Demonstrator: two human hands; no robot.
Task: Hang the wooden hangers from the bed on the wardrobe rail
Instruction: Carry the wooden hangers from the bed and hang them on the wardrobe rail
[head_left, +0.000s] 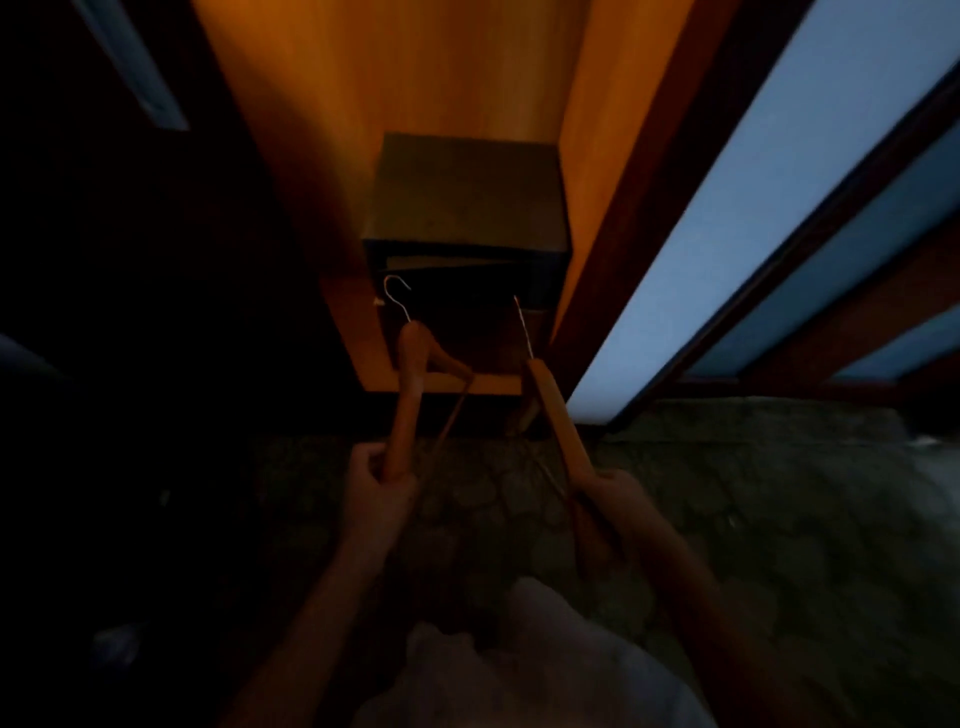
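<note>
I stand before an open wardrobe (415, 78) with lit orange wood walls. My left hand (376, 486) grips the arm of a wooden hanger (410, 384) whose metal hook points up and forward. My right hand (610, 496) holds a second wooden hanger (553, 410) seen edge-on, its wire hook also pointing into the wardrobe. Both hangers are held low, near the wardrobe floor. No rail is in view.
A dark box-like safe (462, 208) sits on the wardrobe floor at the back right. A sliding door with frosted pale-blue panels (753, 208) stands at the right. Dark patterned carpet (727, 519) covers the floor. The left side is in deep shadow.
</note>
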